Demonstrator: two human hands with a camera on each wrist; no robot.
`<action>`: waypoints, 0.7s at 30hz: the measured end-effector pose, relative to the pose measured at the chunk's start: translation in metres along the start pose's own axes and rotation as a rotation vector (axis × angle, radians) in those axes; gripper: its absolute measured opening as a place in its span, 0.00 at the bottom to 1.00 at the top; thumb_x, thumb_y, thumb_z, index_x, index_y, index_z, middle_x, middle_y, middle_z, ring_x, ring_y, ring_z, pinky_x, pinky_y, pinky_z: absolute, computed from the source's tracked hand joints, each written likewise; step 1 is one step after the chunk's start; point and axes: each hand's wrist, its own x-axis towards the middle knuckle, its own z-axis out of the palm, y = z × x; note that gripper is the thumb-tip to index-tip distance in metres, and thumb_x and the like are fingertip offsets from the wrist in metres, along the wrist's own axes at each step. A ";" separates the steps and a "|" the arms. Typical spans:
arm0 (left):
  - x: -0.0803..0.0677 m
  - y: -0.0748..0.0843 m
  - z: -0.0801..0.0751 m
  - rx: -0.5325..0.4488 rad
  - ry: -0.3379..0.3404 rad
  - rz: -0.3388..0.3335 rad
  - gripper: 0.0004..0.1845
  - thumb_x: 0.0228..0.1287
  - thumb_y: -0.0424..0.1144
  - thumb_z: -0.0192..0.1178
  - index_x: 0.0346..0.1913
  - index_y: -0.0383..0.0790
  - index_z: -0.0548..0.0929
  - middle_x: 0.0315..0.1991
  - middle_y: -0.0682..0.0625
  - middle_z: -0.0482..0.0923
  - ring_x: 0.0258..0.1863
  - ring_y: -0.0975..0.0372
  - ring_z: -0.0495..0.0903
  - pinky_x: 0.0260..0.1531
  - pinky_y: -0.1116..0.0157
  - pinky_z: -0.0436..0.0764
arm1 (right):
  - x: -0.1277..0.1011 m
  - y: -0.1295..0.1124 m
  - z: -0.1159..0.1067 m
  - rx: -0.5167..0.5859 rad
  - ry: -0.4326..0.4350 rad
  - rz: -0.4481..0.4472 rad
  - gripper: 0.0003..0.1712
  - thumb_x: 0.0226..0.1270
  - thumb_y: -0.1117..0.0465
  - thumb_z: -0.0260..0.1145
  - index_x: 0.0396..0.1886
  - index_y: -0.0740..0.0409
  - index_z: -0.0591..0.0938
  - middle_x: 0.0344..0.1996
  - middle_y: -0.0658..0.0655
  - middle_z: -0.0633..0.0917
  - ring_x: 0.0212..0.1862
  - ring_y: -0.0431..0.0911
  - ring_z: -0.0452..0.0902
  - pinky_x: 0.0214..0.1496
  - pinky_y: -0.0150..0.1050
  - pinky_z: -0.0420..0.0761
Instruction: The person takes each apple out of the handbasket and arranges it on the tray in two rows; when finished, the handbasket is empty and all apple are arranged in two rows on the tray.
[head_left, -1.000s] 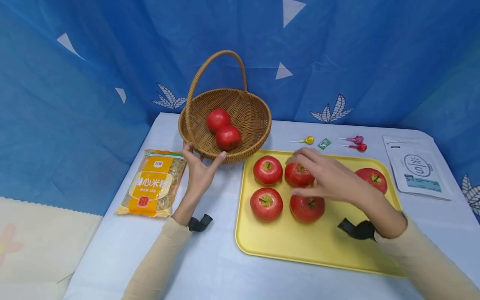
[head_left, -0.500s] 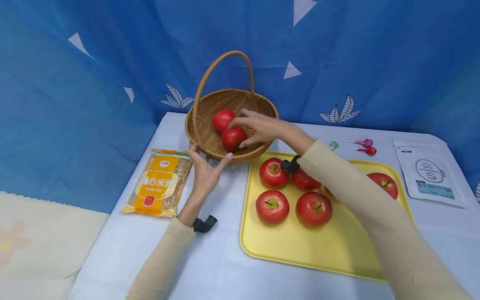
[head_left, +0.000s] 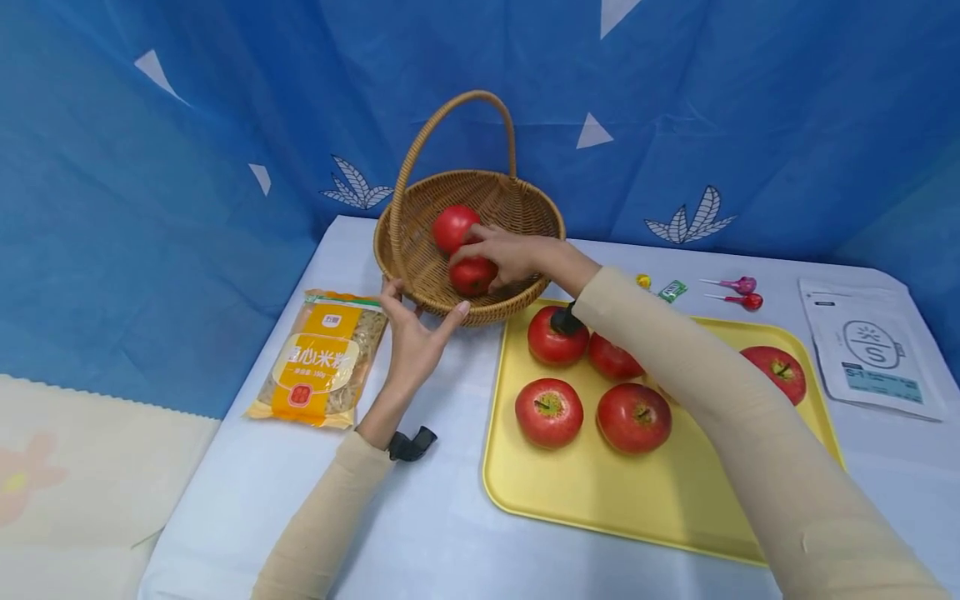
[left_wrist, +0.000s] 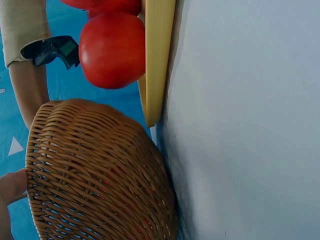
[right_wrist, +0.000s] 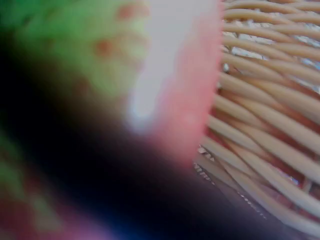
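A wicker basket point(head_left: 517, 208) with a tall handle stands at the back of the table. Two red apples lie inside it. My right hand point(head_left: 517, 257) reaches in, its fingers curled over the front apple point(head_left: 472, 282) and partly covering it; the rear apple point(head_left: 453, 227) touches the front one. My left hand point(head_left: 416, 343) holds the basket's near rim, thumb at the front and fingers by the handle's foot. The left wrist view gives the woven side of the basket point(left_wrist: 100, 170). In the right wrist view, a blurred apple point(right_wrist: 175, 110) fills the left beside the basket's weave.
Several apples stand on a yellow tray point(head_left: 585, 492) under my right forearm. Left of the basket lies an orange noodle bag point(head_left: 318, 358). Behind the tray are lollipops point(head_left: 742, 285) and a green wrapped candy point(head_left: 672, 290). A white pouch point(head_left: 870, 346) lies far right.
My right hand has moved left from above the tray into the basket and taken hold of the front apple. The left hand stays at the basket rim.
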 end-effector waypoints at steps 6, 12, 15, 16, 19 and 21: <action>-0.009 0.028 -0.003 -0.006 -0.019 -0.029 0.45 0.61 0.36 0.68 0.67 0.30 0.45 0.73 0.37 0.36 0.75 0.51 0.49 0.73 0.52 0.60 | 0.001 -0.002 0.002 -0.049 0.017 0.063 0.42 0.55 0.61 0.76 0.67 0.38 0.67 0.67 0.61 0.60 0.70 0.60 0.58 0.68 0.60 0.68; -0.005 0.021 0.000 -0.007 -0.013 -0.027 0.46 0.60 0.36 0.69 0.67 0.30 0.45 0.73 0.37 0.36 0.75 0.51 0.49 0.73 0.52 0.60 | -0.004 0.001 -0.001 -0.015 0.075 0.054 0.42 0.50 0.58 0.80 0.65 0.43 0.69 0.65 0.63 0.66 0.66 0.58 0.66 0.68 0.57 0.70; -0.001 0.006 0.001 0.005 -0.006 -0.013 0.48 0.59 0.39 0.70 0.68 0.33 0.45 0.74 0.39 0.35 0.75 0.50 0.49 0.73 0.53 0.61 | -0.015 0.000 -0.007 0.034 0.124 0.041 0.43 0.50 0.55 0.80 0.65 0.44 0.69 0.65 0.62 0.68 0.65 0.57 0.68 0.66 0.55 0.72; 0.000 0.001 0.001 0.004 -0.002 -0.007 0.49 0.58 0.40 0.71 0.69 0.34 0.45 0.75 0.41 0.34 0.75 0.50 0.49 0.72 0.53 0.62 | -0.020 -0.001 -0.010 0.054 0.150 0.036 0.43 0.50 0.54 0.80 0.66 0.45 0.69 0.64 0.61 0.68 0.64 0.56 0.68 0.65 0.55 0.73; 0.002 -0.007 0.002 0.009 0.012 0.009 0.49 0.58 0.45 0.71 0.69 0.39 0.45 0.76 0.44 0.33 0.74 0.49 0.51 0.72 0.54 0.63 | -0.041 -0.007 -0.020 0.113 0.256 -0.005 0.45 0.50 0.53 0.80 0.67 0.46 0.68 0.62 0.59 0.70 0.61 0.53 0.69 0.61 0.52 0.78; 0.002 -0.008 0.001 0.015 0.023 0.010 0.49 0.57 0.46 0.71 0.68 0.40 0.46 0.76 0.44 0.34 0.74 0.49 0.52 0.72 0.55 0.64 | -0.059 -0.011 -0.027 0.156 0.333 -0.040 0.46 0.48 0.53 0.81 0.67 0.49 0.68 0.61 0.58 0.72 0.60 0.51 0.70 0.58 0.50 0.80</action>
